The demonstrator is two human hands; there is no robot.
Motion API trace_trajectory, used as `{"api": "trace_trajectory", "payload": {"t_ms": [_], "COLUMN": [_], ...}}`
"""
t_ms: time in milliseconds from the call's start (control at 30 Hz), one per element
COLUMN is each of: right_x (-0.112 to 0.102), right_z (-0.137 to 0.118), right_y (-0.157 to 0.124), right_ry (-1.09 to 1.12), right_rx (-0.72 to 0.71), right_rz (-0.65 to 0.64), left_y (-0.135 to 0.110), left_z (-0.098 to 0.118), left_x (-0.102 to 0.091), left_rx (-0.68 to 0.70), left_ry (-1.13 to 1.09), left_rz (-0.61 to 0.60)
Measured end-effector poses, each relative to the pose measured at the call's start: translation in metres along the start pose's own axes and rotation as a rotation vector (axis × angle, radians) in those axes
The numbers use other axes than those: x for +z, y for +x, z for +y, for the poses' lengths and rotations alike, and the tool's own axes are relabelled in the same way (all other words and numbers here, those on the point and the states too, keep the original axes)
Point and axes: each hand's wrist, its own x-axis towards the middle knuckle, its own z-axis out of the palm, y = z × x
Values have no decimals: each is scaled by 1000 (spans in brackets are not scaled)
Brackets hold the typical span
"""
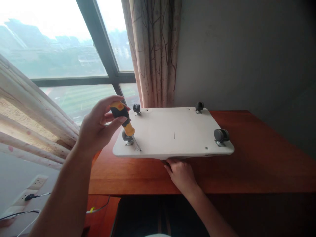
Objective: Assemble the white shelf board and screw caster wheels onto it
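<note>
My left hand (98, 128) is closed around the yellow and black handle of a screwdriver (120, 113). The handle leans, and its metal shaft slants down to a screw hole near the front left corner of a white board (168, 128). The board lies flat with black swivel casters pointing up at its corners; one caster (127, 137) stands just behind the shaft. At the middle of the board's front edge, my right hand (182, 174) grips from below, its fingertips partly hidden under the rim.
A reddish-brown wooden table (259, 158) carries the board. Behind it hang patterned curtains (158, 49) beside a window (66, 62). Wall sockets (38, 182) with a black plug and cables sit at the lower left. More casters (221, 135) rise at the board's right side.
</note>
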Motion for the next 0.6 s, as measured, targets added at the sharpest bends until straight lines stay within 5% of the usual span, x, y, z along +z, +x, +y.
{"api": "trace_trajectory", "payload": {"t_ms": [200, 300, 467, 600], "right_x": [4, -4, -57, -99], "right_z": [2, 0, -5, -3], "right_y": [-4, -15, -18, 38], "right_ry": [117, 324, 652, 563], "right_rx": [-20, -122, -307, -396], "right_rz": [82, 136, 184, 224], "left_y": [2, 2, 24, 45], "left_z": [-1, 5, 0, -28], "left_x": [4, 7, -1, -1], "left_rx": [17, 22, 132, 94], "left_ry": [-41, -57, -87, -56], "left_rz": [-46, 27, 394, 385]}}
